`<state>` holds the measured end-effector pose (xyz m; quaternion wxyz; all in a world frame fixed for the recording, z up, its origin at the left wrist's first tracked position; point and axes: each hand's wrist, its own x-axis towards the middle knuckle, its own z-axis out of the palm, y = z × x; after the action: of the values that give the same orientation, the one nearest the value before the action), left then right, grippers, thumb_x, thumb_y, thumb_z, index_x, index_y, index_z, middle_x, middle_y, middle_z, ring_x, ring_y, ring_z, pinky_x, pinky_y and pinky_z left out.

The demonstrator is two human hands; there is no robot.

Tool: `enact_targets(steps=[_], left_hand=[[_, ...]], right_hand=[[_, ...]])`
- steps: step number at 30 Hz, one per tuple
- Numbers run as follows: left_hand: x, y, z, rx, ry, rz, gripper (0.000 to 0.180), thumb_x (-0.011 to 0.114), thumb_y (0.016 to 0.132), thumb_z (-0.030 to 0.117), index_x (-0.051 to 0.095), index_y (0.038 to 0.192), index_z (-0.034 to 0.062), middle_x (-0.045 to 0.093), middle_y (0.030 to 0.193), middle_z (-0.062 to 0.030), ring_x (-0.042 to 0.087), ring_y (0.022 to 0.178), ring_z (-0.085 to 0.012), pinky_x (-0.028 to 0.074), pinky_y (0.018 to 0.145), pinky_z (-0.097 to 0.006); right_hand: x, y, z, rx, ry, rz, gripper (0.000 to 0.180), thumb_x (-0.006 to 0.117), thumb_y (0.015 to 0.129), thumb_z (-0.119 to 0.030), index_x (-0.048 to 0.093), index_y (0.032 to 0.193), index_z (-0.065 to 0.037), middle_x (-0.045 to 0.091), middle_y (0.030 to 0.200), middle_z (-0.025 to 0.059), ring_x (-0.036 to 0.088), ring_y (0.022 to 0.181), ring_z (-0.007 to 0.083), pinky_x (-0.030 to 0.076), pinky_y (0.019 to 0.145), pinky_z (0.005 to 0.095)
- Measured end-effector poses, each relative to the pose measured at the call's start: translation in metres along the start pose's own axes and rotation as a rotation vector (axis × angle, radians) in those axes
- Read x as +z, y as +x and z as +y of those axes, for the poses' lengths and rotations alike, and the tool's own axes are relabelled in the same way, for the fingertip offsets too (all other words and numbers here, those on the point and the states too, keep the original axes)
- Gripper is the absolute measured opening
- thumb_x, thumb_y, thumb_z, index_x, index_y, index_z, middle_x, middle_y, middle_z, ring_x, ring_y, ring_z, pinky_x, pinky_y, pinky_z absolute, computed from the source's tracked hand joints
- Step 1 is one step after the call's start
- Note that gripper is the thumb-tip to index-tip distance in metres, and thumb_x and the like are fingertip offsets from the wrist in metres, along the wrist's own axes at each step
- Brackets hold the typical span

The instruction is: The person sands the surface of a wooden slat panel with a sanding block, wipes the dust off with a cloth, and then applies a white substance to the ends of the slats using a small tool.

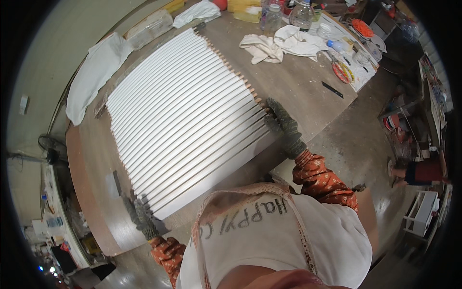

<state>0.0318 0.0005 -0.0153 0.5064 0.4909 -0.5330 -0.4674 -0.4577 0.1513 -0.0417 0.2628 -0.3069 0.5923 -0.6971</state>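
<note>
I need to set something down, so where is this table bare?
The brown wooden tabletop is bare between the white slatted panel, crumpled off-white cloths and flat black strip; mostly bare too between the panel and the left rim. The far right, with clear plastic bottles, is crowded.

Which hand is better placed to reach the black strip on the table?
Probably the right hand: it is at the right edge of the slats, on the black strip's side. The left hand is by the near-left corner, across the slats.

brown table point(301, 86) carries: white slats point(183, 118) | pale cloths point(296, 41) | black strip point(332, 89)
</note>
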Motion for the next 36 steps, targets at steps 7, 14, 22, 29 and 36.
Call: enact_targets(steps=[7, 14, 22, 29, 36], left_hand=[[0.031, -0.03, 0.01, 0.572, 0.79, 0.223, 0.062, 0.057, 0.092, 0.042, 0.046, 0.137, -0.0005, 0.05, 0.135, -0.0199, 0.049, 0.122, -0.0326, 0.038, 0.101, -0.046], [0.083, -0.071, 0.013, 0.975, 1.184, 0.099, 0.043, 0.059, 0.09, 0.027, 0.054, 0.127, 0.0055, 0.052, 0.134, -0.0191, 0.05, 0.125, -0.0367, 0.034, 0.108, -0.056], [0.118, -0.085, 0.009, 0.934, 1.071, -0.073, 0.05, 0.059, 0.089, 0.034, 0.055, 0.13, 0.006, 0.045, 0.14, -0.0177, 0.037, 0.134, -0.0381, 0.022, 0.111, -0.06], [0.112, -0.096, 0.007, 0.817, 1.096, -0.086, 0.049, 0.059, 0.089, 0.031, 0.055, 0.131, 0.0065, 0.044, 0.142, -0.0179, 0.036, 0.135, -0.0383, 0.022, 0.111, -0.06], [0.115, -0.096, 0.008, 0.812, 1.141, -0.022, 0.053, 0.058, 0.088, 0.037, 0.054, 0.131, 0.005, 0.046, 0.139, -0.0188, 0.039, 0.132, -0.0391, 0.023, 0.111, -0.06]], right_hand=[[-0.004, -0.01, -0.027, -0.152, -0.22, 0.053, 0.043, 0.056, 0.095, -0.007, 0.048, 0.136, -0.001, 0.057, 0.131, 0.0111, 0.054, 0.118, 0.0182, 0.042, 0.101, 0.0324], [-0.021, -0.018, -0.012, -0.263, -0.47, 0.125, 0.036, 0.056, 0.094, -0.006, 0.054, 0.129, 0.001, 0.058, 0.128, 0.0177, 0.058, 0.117, 0.0295, 0.046, 0.098, 0.0375], [-0.019, -0.018, -0.015, -0.086, -0.148, 0.133, 0.037, 0.047, 0.099, -0.011, 0.048, 0.134, 0.003, 0.055, 0.133, 0.0154, 0.056, 0.118, 0.0245, 0.045, 0.098, 0.0341], [-0.022, -0.013, -0.015, -0.131, -0.261, 0.102, 0.037, 0.045, 0.1, -0.013, 0.049, 0.134, 0.003, 0.055, 0.132, 0.0154, 0.055, 0.117, 0.0204, 0.044, 0.099, 0.0318], [-0.018, -0.011, -0.008, -0.179, -0.183, 0.086, 0.037, 0.044, 0.101, -0.011, 0.048, 0.134, 0.004, 0.057, 0.129, 0.0133, 0.058, 0.111, 0.0175, 0.047, 0.095, 0.0303]])
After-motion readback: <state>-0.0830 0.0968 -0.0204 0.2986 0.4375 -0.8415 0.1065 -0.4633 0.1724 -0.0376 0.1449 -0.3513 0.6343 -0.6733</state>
